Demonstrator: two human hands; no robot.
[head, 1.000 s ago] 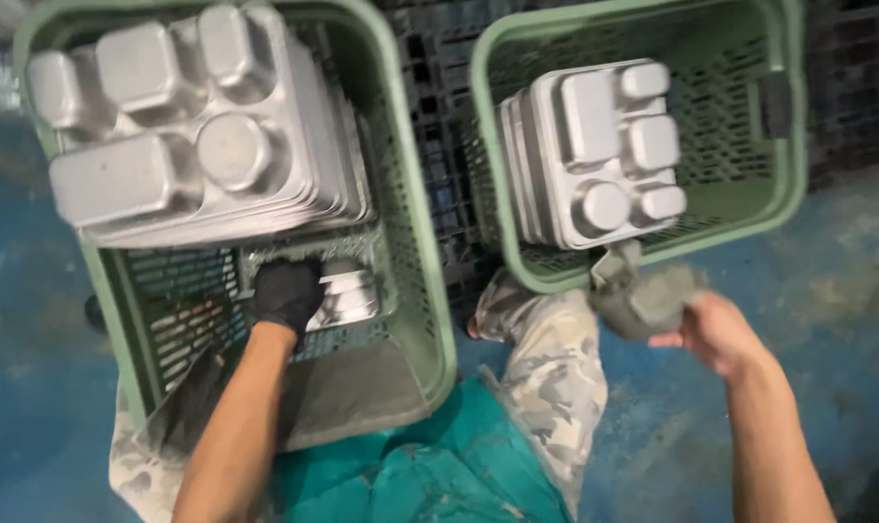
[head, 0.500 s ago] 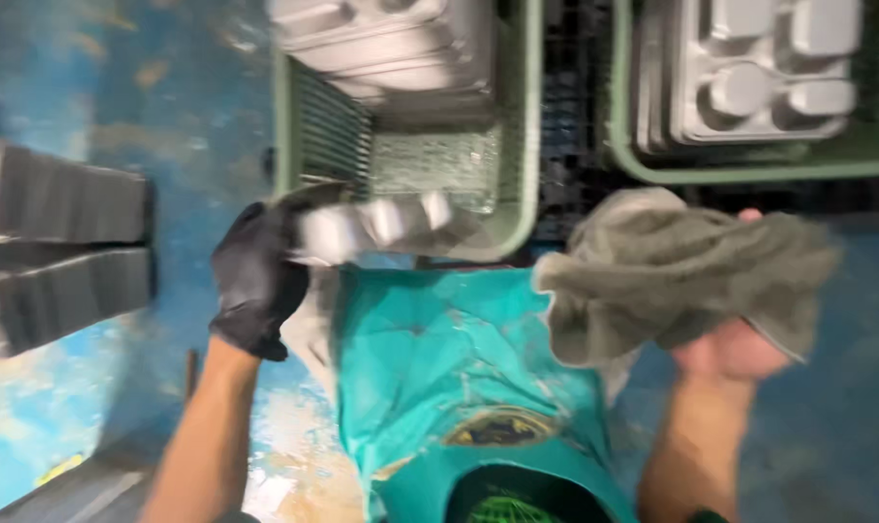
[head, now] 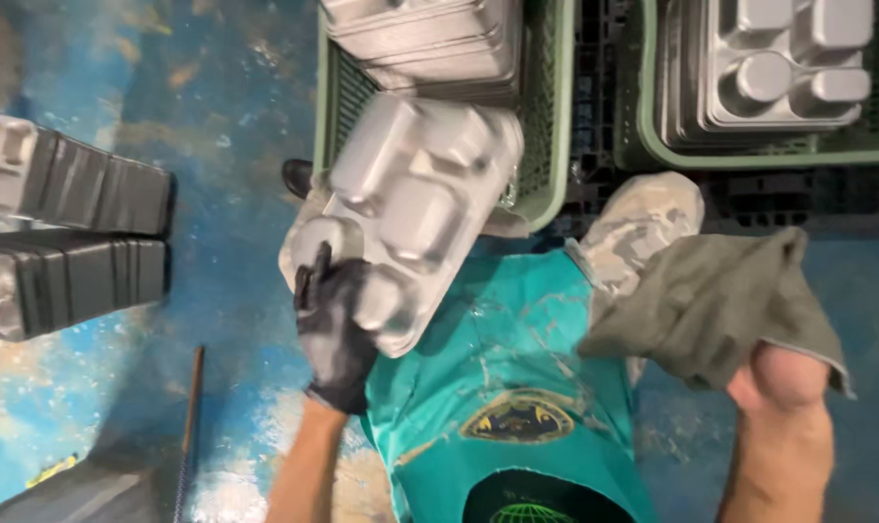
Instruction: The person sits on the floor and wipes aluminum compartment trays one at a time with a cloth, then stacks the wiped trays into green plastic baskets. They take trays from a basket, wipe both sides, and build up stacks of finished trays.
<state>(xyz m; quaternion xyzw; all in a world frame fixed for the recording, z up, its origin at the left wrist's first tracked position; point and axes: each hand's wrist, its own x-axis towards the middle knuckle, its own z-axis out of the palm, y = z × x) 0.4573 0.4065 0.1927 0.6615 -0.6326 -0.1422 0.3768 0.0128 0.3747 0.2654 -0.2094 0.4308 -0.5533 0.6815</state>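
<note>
My left hand (head: pixel 338 324), in a black glove, grips the near end of a steel compartment tray (head: pixel 415 208) and holds it up, underside toward me, over my turquoise apron (head: pixel 502 358). My bare right hand (head: pixel 783 383) clutches a grey-green cloth (head: pixel 715 305) that hangs to the right of the tray, apart from it. Behind the tray stands a green plastic crate (head: pixel 546 136) with more steel trays stacked in it.
A second green crate (head: pixel 740 155) of stacked trays sits at the top right on a black pallet (head: pixel 599 87). Dark stacks of trays (head: pixel 81 232) lie at the left on the wet blue floor. A thin rod (head: pixel 187 426) lies near my left arm.
My left hand has lifted a tray out of the left crate and raised it toward me. The view has swung down and left. The cloth in my right hand has come up beside the tray.
</note>
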